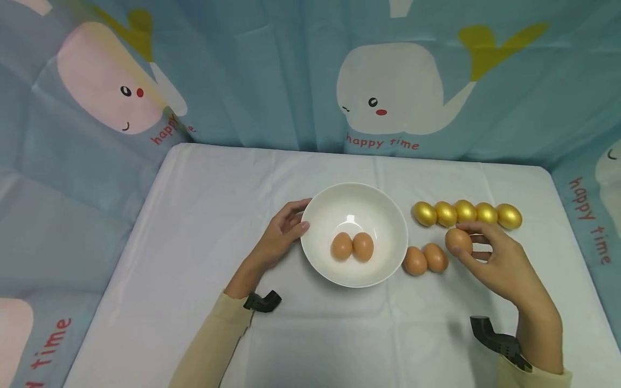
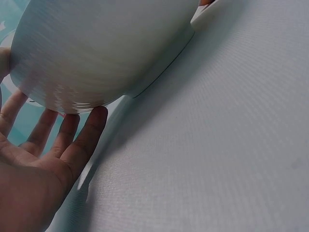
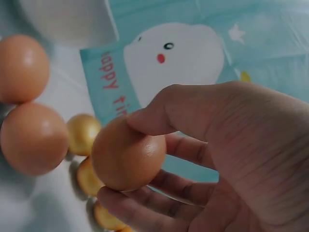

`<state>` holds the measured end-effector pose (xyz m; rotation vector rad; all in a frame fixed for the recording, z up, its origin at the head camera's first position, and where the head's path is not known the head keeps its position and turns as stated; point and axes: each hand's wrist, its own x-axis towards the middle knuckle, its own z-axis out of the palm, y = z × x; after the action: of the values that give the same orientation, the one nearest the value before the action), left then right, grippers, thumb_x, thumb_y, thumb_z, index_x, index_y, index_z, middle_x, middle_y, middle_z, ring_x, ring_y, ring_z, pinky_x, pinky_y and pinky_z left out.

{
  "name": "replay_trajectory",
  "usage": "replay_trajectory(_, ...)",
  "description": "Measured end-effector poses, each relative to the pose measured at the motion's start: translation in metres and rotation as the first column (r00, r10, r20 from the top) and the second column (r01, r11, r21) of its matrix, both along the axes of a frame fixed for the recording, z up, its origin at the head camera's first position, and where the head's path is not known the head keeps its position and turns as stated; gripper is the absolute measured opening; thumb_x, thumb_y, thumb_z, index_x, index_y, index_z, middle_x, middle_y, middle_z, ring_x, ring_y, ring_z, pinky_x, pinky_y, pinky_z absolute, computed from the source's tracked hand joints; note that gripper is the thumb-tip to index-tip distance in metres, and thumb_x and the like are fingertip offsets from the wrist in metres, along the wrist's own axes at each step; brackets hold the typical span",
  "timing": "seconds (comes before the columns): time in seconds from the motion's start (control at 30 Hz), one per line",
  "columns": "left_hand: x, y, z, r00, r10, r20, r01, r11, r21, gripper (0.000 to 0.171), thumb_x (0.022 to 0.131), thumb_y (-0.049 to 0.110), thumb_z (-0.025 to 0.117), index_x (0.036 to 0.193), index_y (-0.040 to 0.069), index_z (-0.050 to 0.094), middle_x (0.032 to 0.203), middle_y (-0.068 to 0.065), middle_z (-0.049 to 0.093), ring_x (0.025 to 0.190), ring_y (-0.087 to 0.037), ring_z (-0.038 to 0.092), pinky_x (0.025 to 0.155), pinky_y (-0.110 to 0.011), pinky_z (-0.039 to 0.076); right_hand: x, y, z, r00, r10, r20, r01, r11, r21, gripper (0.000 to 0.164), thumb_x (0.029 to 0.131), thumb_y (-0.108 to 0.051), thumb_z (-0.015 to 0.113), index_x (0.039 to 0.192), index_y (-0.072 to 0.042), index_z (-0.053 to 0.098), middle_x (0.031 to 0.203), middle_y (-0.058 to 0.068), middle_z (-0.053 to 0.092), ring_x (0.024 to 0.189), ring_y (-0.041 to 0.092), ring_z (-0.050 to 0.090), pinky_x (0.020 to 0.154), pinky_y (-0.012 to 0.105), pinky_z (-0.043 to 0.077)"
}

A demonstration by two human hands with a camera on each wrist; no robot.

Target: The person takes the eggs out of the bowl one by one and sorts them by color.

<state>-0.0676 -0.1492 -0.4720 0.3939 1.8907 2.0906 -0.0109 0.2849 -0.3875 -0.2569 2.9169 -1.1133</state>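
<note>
A white bowl (image 1: 354, 210) stands on the table with two brown eggs (image 1: 342, 247) lying side by side inside. My left hand (image 1: 283, 229) holds its left side, the thumb at the rim and the fingers against the outer wall (image 2: 111, 53). Between thumb and fingers, my right hand (image 1: 502, 258) pinches a brown egg (image 3: 128, 154), held up right of the bowl. Two more brown eggs, a nearer-bowl egg (image 1: 415, 261) and its neighbour (image 1: 436, 257), sit between bowl and right hand. Just beyond that hand runs a row of several golden eggs (image 1: 464, 212).
A white cloth (image 1: 315, 334) covers the table. Blue curtains (image 1: 271, 81) printed with whales surround its back and sides. Each wrist carries a black mount, the left mount (image 1: 262, 302) and the right mount (image 1: 499, 340).
</note>
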Motion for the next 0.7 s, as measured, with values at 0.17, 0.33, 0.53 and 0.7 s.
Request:
replay_trajectory(0.17,-0.001,0.001,0.0,1.0,0.001,-0.006,-0.001,1.0,-0.006,0.054,0.1,0.016,0.061,0.151,0.015,0.042,0.155,-0.01,0.045,0.142,-0.024,0.05,0.105,-0.025,0.054,-0.002,0.01,-0.009,0.999,0.017,0.03,-0.018,0.999,0.03,0.047,0.09,-0.022,0.077,0.129,-0.004,0.059,0.124,0.017,0.064,0.101,-0.024,0.046,0.073,0.0,0.049)
replay_trajectory(0.33,-0.001,0.0,0.001,1.0,-0.002,0.006,0.001,1.0,0.011,0.054,0.1,0.014,0.06,0.151,0.014,0.042,0.155,-0.011,0.045,0.141,-0.024,0.05,0.104,-0.026,0.054,-0.003,0.017,-0.016,0.995,0.026,0.098,-0.031,0.998,0.059,0.044,0.091,-0.025,0.076,0.127,-0.005,0.059,0.122,0.016,0.065,0.097,-0.025,0.047,0.075,0.001,0.05)
replay_trajectory(0.53,0.0,-0.001,0.0,1.0,0.0,0.007,0.0,1.0,0.006,0.055,0.099,0.016,0.061,0.151,0.014,0.042,0.155,-0.01,0.045,0.141,-0.023,0.051,0.105,-0.026,0.054,-0.005,0.019,-0.02,0.989,0.023,0.149,-0.036,0.996,0.084,0.041,0.093,-0.032,0.073,0.125,-0.009,0.06,0.122,0.013,0.066,0.096,-0.023,0.048,0.075,0.003,0.05)
replay_trajectory(0.7,-0.001,0.001,-0.002,1.0,0.0,0.008,0.0,1.0,0.018,0.055,0.1,0.016,0.061,0.151,0.014,0.041,0.155,-0.011,0.044,0.142,-0.023,0.05,0.105,-0.025,0.054,-0.004,0.022,-0.02,0.981,0.009,0.196,-0.035,0.991,0.128,0.045,0.094,-0.037,0.071,0.128,-0.009,0.06,0.124,0.015,0.066,0.095,-0.016,0.051,0.075,0.007,0.051)
